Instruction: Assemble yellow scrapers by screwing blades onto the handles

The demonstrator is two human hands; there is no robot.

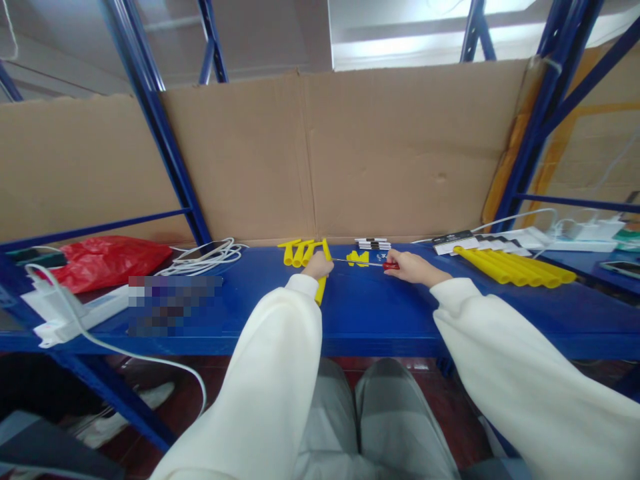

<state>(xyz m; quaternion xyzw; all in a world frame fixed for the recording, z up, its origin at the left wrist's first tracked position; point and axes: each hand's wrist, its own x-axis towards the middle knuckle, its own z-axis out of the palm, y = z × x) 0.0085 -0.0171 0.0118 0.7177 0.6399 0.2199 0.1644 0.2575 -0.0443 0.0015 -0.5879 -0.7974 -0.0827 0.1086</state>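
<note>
My left hand (319, 266) is closed around a yellow tube (321, 291) with a crosspiece, held upright over the blue shelf (370, 313). In my right hand (411, 267) is the red handle of a screwdriver (391, 266), and its thin metal shaft points left to the upper part of the tube. Whether the tip touches the tube is too small to tell. Behind the shaft lie small yellow pieces (358, 258). Other yellow T-shaped parts (299, 253) rest just left of my left hand. A small stack of white and black strips (373, 244) sits near the cardboard.
Several yellow tubes (515, 267) lie at the right beside black-and-white packets (457, 241). At the left are a red plastic bag (107, 261), coiled white cable (213, 257) and a power strip (95, 313). Cardboard (400, 153) and blue posts (165, 133) stand behind.
</note>
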